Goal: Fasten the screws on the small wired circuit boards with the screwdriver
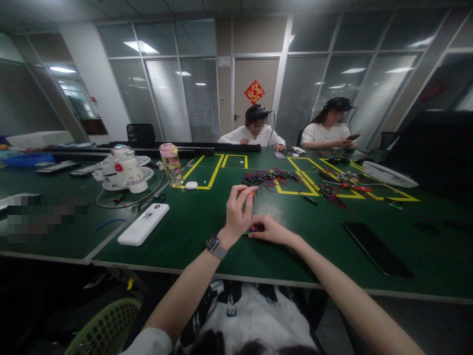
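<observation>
My left hand, with a watch on its wrist, is raised over the green table. Its fingers are closed round a small orange-tipped tool, mostly hidden by them. Lower and to the right, my right hand rests at the table with its fingers closed on a small green wired part. The tool is above this part; whether they touch is hidden. Beyond my hands lies a pile of small parts with red and blue wires.
A white power bank, a pink-lidded bottle and a white jug stand to the left. A black phone lies right. Two people sit across the table. More wired parts lie right of the pile.
</observation>
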Tool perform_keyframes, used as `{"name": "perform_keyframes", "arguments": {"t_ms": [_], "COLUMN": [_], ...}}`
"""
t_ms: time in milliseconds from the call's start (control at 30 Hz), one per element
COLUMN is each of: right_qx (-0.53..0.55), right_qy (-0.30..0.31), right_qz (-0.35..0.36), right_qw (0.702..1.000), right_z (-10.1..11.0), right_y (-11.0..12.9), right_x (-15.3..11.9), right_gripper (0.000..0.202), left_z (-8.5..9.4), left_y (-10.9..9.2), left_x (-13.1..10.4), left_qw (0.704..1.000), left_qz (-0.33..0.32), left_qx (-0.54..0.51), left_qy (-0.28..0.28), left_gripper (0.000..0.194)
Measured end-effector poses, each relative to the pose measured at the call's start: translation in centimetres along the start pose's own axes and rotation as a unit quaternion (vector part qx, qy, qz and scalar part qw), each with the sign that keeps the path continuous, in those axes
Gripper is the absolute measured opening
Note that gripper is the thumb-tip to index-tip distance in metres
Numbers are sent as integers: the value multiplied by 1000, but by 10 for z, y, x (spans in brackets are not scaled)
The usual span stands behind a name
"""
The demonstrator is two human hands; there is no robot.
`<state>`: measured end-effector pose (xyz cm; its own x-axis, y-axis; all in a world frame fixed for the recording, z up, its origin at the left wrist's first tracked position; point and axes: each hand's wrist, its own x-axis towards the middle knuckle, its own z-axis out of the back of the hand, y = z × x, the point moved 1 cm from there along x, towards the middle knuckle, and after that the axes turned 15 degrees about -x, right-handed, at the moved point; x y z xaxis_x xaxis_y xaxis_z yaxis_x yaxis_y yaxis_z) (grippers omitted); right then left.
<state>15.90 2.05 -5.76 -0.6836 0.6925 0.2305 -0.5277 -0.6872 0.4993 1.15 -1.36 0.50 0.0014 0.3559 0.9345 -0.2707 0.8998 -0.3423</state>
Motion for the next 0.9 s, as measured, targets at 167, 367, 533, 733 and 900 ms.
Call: {"name": "perform_keyframes", "arguments": {"t_ms": [167, 367, 533, 733, 900], "right_qx": [3, 9, 9, 7, 5], "right_qy": [2, 2, 2, 7, -1], "right_qz": [0, 1, -5, -4, 1], "right_qw": [1000, 1000, 1000, 1000, 1000], "right_z": [0, -2, -1, 0, -1], "right_y": [-1, -3, -2, 0, -2], "right_x": [0, 0, 0, 0, 0], "right_gripper": [14, 15, 13, 13, 13], "left_z": [1, -1, -1, 0, 1], "left_y": [0, 2, 2, 3, 1], "left_x": [0, 0, 1, -1, -1], "left_qw": [1000, 999, 1000, 1000, 999], "left_qz": [4, 3, -6, -14, 7], "left_qx": [-28, -31, -10, -7, -32], "left_qy": [7, 7, 1, -3, 28], "left_gripper": [29, 26, 19, 17, 31]}}
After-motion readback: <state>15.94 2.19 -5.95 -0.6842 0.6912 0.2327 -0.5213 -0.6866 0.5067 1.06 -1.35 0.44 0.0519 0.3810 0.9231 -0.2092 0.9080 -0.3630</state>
